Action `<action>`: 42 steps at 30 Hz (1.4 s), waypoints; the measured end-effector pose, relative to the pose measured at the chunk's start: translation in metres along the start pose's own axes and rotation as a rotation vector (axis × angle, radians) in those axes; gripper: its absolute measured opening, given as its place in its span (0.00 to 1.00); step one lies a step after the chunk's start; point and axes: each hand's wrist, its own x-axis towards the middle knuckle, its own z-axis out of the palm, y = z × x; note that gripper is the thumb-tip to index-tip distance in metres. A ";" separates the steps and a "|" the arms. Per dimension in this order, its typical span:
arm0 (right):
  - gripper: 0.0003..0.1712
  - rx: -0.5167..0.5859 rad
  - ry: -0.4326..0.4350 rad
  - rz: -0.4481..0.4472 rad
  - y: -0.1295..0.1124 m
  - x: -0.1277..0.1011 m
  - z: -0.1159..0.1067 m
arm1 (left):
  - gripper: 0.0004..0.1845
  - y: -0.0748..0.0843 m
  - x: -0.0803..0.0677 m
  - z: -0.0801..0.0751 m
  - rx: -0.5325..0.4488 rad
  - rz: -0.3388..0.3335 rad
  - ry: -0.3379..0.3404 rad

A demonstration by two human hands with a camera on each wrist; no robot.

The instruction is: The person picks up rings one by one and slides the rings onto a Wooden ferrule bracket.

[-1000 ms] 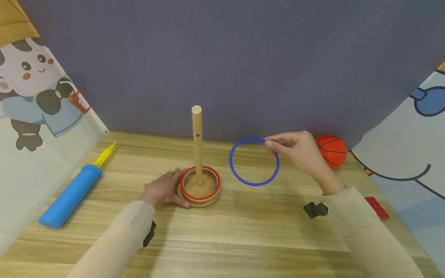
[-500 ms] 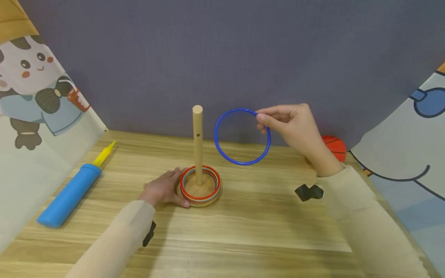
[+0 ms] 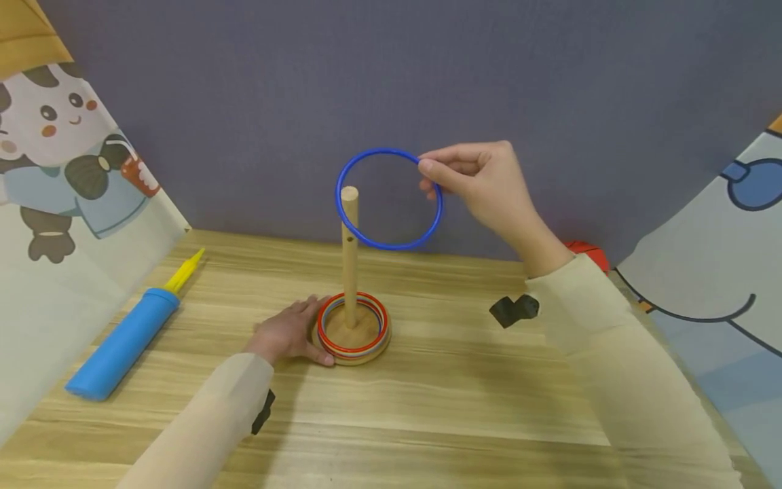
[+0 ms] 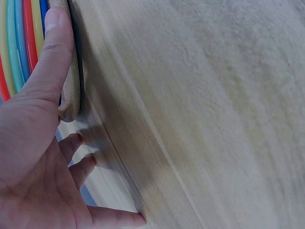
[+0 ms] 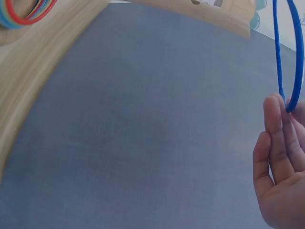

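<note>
A wooden ring stand stands upright on the table, with several coloured rings around its base, a red ring on top. My left hand grips the base from the left, thumb along its near side. In the left wrist view the thumb lies against the base edge beside the stacked rings. My right hand pinches a tilted blue ring between thumb and fingers. In the head view the ring's outline overlaps the peg top; the right wrist view shows the blue ring beside the peg tip.
A blue hand pump with a yellow nozzle lies at the left of the wooden table. An orange-red ball sits at the back right, partly behind the right sleeve. A dark grey panel rises behind.
My right hand has lifted the blue ring and moved it left, up to the peg's top. The left hand has stayed at the base.
</note>
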 end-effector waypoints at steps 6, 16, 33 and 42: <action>0.11 -0.087 -0.016 0.058 0.003 0.006 0.020 | 0.66 -0.001 0.000 0.000 0.001 0.003 0.005; 0.10 -0.305 -0.091 0.118 0.027 -0.008 0.042 | 0.65 -0.001 0.002 0.001 -0.001 0.015 0.005; 0.11 -0.379 -0.227 0.069 0.074 -0.035 0.064 | 0.66 -0.003 0.003 0.002 -0.019 -0.002 -0.007; 0.10 -0.390 -0.280 0.083 0.098 -0.050 0.079 | 0.69 -0.003 0.003 0.003 -0.025 0.013 0.017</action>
